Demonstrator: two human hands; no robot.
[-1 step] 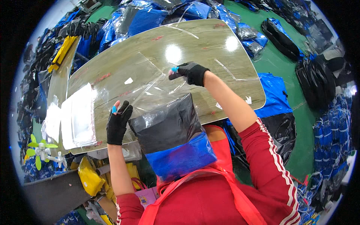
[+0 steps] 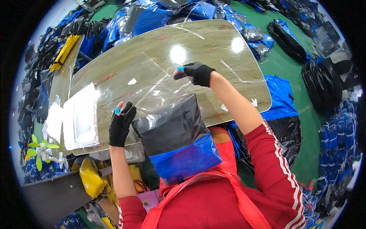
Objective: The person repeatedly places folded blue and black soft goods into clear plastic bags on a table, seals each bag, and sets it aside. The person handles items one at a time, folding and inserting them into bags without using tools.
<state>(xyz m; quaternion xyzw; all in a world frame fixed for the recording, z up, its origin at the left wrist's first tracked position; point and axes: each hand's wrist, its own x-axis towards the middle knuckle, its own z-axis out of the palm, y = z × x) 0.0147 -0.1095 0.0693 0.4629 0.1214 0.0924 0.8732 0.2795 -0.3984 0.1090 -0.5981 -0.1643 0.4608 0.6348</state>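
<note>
1. Right now the person holds a clear plastic bag (image 2: 152, 89) stretched over the near part of the wooden table (image 2: 213, 42), with a folded black and blue garment (image 2: 177, 139) pushed partway into its lower end, at the table's near edge and against the red apron.
2. Left hand (image 2: 121, 124), gloved black with a blue fingertip cap, sits at the table's near edge; its fingers are pinched together on the bag's left side.
3. Right hand (image 2: 196, 73), gloved the same way, is further in over the table's middle, thumb and forefinger clamped on the bag's far corner, the other fingers curled.
4. To do this well, I'd judge both pinches should keep the film taut and the mouth wide, so the garment slides flat without bunching; pulling evenly on both sides would stop the thin plastic tearing or creasing.
5. Corners of the garment look likeliest to snag, so easing it in squarely seems wise.
6. Counting: two gloved hands, one clear bag in hand, one garment going into it.
7. One stack of empty clear bags (image 2: 81, 118) lies on the table's left end; how many are in it I cannot tell.
8. Beyond the table's far and right edges lie heaps of bagged blue and black goods (image 2: 282, 89), too many and too jumbled to count.
</note>
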